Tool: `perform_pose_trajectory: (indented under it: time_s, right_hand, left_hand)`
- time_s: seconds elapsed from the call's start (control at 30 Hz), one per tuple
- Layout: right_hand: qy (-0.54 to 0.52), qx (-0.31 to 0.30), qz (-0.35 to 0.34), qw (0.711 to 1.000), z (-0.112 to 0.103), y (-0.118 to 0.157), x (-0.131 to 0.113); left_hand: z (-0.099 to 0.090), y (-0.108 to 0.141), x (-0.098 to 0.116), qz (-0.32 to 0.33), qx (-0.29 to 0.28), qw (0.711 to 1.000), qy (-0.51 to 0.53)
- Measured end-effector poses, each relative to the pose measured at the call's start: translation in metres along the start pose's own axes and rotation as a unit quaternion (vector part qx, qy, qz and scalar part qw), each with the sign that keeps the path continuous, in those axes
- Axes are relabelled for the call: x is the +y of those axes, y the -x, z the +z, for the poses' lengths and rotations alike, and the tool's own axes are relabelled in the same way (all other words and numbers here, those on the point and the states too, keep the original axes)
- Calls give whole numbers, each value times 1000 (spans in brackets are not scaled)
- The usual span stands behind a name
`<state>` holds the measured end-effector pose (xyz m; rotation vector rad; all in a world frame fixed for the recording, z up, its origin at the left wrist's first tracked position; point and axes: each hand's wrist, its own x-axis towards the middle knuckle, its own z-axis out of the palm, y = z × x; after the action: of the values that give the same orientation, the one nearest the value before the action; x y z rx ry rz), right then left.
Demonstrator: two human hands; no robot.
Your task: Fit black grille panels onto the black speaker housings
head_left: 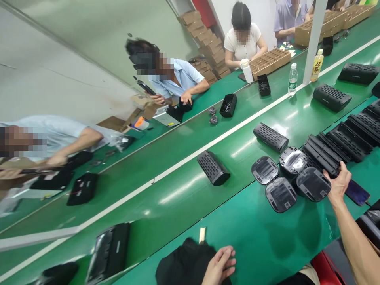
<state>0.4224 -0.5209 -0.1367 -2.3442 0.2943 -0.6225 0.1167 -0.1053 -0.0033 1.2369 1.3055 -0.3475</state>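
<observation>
Four oval black covers [280,193] lie clustered on the green table [255,237]. Right hand [338,184] grips the nearest cover's [313,184] edge; left hand [219,266] lies flat, fingers loose, on a black cloth [184,263] at the near edge. Bare table between.

One head-worn camera looks down, tilted, along the green bench [252,237].
</observation>
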Motion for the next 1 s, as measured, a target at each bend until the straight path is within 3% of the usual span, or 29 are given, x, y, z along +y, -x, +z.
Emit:
perform_pose_trajectory:
  time_s: [0.13, 0.3, 0.7, 0.87, 1.0]
  right_hand:
    - [5, 11, 13, 1000, 3, -8, -5]
    - [27, 21, 9, 999, 1, -15, -6]
    - [39, 64, -31, 997, -7, -20, -11]
    - [17, 39, -8, 999, -9, -20, -14]
    - [-9, -7, -37, 999, -11, -20, -8]
  left_hand:
    - [28, 9, 23, 38, -27, 999, -24]
    - [30, 12, 39, 47, -14, 998, -28]
    - [29, 18, 13, 26, 3, 999, 20]
    - [29, 23, 7, 17, 23, 999, 20]
    - [34, 26, 5, 9, 32, 999, 13]
